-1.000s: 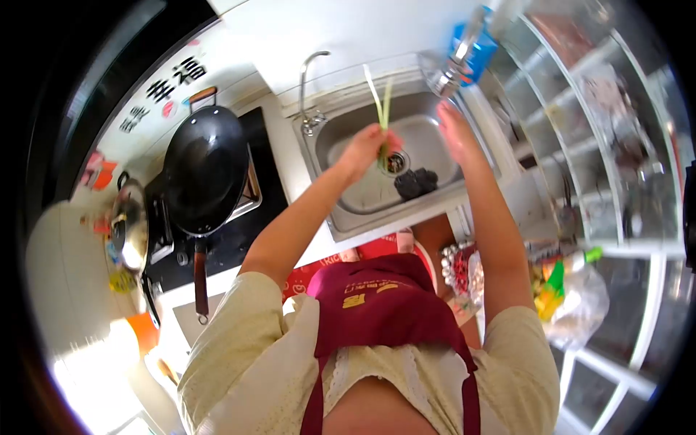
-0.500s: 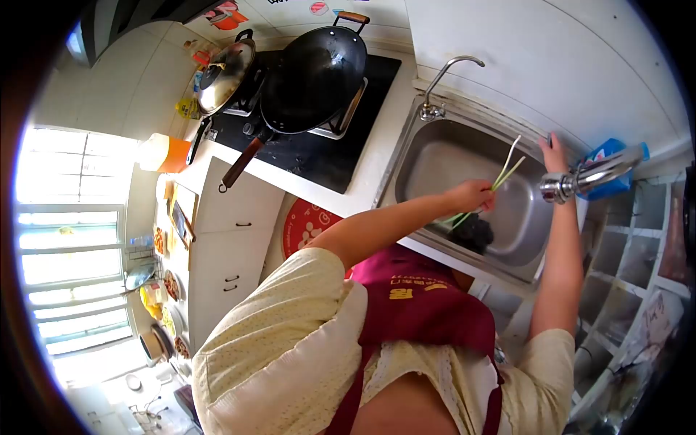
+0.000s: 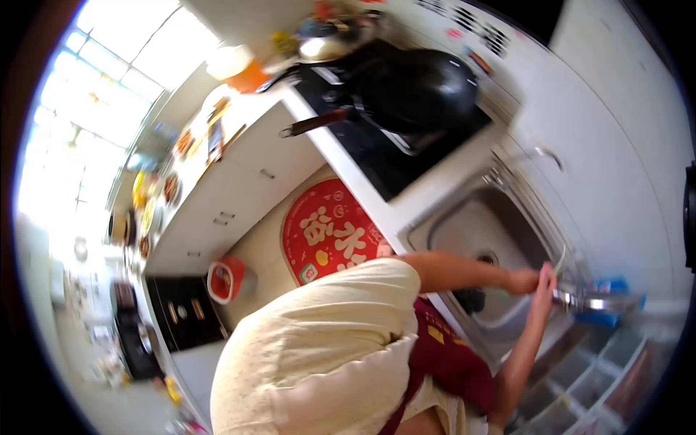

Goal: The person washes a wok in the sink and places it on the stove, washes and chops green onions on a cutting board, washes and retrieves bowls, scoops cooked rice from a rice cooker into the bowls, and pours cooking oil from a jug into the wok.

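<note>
Over the sink, my left hand is closed around thin scallions. Their white ends stick out beyond my hands, while the green parts are mostly hidden. Right beside it, my right hand has its fingers closed at the white part of the scallions, though blur hides the exact grip. A chrome tap is close beyond the right hand. Under my left forearm, a dark, crumpled-looking thing lies in the sink near its front wall.
A thin curved faucet stands at the sink's back edge. To the left, a black wok sits on the stove. A red mat and a bin are on the floor.
My right hand has come from beside the chrome tap to meet my left hand. The left hand has carried the scallions right, toward the tap. The view has turned and shifted left.
</note>
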A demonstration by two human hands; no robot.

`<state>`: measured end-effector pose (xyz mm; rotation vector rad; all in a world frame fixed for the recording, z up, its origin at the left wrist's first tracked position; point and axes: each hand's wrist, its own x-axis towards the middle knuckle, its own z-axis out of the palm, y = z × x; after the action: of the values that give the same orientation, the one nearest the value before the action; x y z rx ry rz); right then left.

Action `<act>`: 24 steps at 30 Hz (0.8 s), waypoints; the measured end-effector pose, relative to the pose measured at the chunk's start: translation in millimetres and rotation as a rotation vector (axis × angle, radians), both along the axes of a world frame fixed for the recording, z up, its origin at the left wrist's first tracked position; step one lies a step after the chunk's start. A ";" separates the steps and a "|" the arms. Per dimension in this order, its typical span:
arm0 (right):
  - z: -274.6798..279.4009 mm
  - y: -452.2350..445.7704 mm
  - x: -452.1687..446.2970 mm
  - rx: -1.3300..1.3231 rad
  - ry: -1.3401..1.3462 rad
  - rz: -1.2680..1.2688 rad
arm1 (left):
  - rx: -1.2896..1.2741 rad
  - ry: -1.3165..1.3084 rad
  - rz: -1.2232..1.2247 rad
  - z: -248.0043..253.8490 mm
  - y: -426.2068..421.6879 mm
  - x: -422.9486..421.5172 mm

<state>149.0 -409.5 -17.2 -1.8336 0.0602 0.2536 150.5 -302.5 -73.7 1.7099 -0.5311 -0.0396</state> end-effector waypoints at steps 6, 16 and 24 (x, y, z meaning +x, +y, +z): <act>-0.9 15.3 17.3 0.434 0.232 -0.220 | 0.259 0.049 -0.045 -28.1 33.9 -4.6; 0.5 16.8 29.7 0.380 0.174 -0.245 | -0.453 0.843 0.343 14.5 74.3 -6.7; -20.5 28.9 8.9 0.492 0.209 -0.256 | -0.289 0.798 0.354 41.1 -11.6 26.3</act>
<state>157.9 -380.6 -37.7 -1.2905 0.3466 0.2524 176.8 -314.2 -32.6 1.3378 0.3443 -0.3561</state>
